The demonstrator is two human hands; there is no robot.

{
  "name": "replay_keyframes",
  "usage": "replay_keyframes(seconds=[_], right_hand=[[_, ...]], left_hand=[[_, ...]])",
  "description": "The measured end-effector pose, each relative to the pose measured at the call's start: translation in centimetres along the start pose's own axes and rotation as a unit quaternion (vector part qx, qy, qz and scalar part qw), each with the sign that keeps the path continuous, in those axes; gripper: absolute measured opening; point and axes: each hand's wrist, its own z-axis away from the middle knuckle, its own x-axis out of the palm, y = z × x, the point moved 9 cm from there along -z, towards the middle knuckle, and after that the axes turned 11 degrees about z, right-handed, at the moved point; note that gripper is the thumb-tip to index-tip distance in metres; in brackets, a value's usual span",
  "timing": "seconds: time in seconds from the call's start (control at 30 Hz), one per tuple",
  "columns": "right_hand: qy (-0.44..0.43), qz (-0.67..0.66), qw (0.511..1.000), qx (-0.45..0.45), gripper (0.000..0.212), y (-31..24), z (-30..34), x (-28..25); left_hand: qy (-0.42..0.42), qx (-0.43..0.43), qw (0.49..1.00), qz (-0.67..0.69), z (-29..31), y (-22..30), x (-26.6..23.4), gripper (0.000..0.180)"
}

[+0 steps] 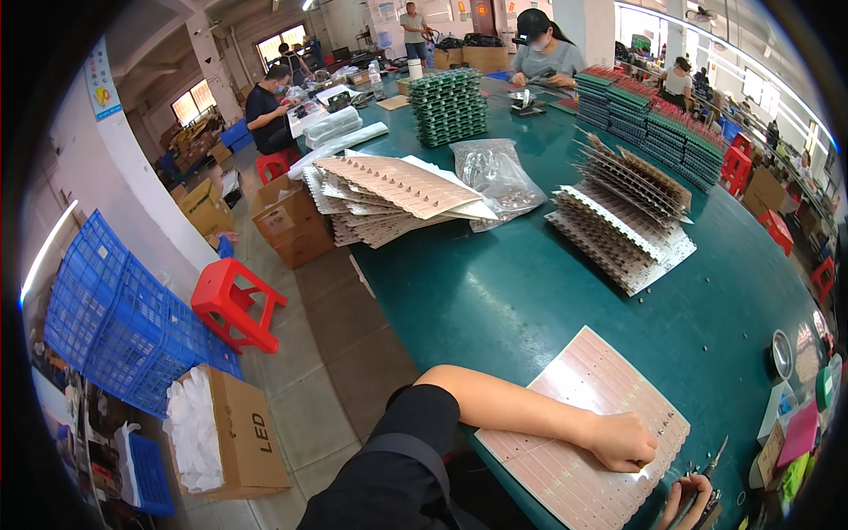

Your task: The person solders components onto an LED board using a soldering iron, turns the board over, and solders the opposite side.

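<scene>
Overlapping board [556,468]: left hand [623,440] | right hand [691,502], cropped: gripping indistinct tool [716,459]

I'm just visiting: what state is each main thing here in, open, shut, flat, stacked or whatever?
Left grip: curled, resting on the pale panel.
Right grip: closed around a slim tool.
Pale panel: lying flat.
Plastic bag: lying down; whether sealed, unclear.
Green boards: stacked.
Nearest carton: open, stuffed with white material.
Nearest red stool: upright, unoccupied.
Blue crates: stacked.

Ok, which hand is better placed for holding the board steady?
Probably the left hand: it's over the board, while the right hand holds a pointed tool just off its right edge.
</scene>
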Motion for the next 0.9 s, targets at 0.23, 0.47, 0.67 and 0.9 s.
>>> replay_keyframes(seconds=[0.23, 0.47, 0.67, 0.9], right_hand=[[0.01, 0.031, 0.999, -0.018, 0.028, 0.1, -0.4, 0.3], [0.002, -0.097, 0.994, 0.043, 0.029, 1.9, 0.6, 0.5], [0.061, -0.039, 0.997, -0.004, 0.025, 0.2, 1.2, -0.5], [-0.006, -0.004, 0.997, -0.08, 0.023, -4.1, -0.5, 3.3]], left_hand=[[0.006, -0.015, 1.0, 0.01, 0.2, -0.4, -0.3, 0.016], [-0.008, -0.031, 0.999, 0.021, 0.5, -0.3, 0.5, 0.014], [-0.093, -0.069, 0.993, 0.004, -0.7, -0.2, 1.5, 0.018], [-0.026, -0.034, 0.998, -0.053, 1.1, -0.9, -1.9, 0.014]])
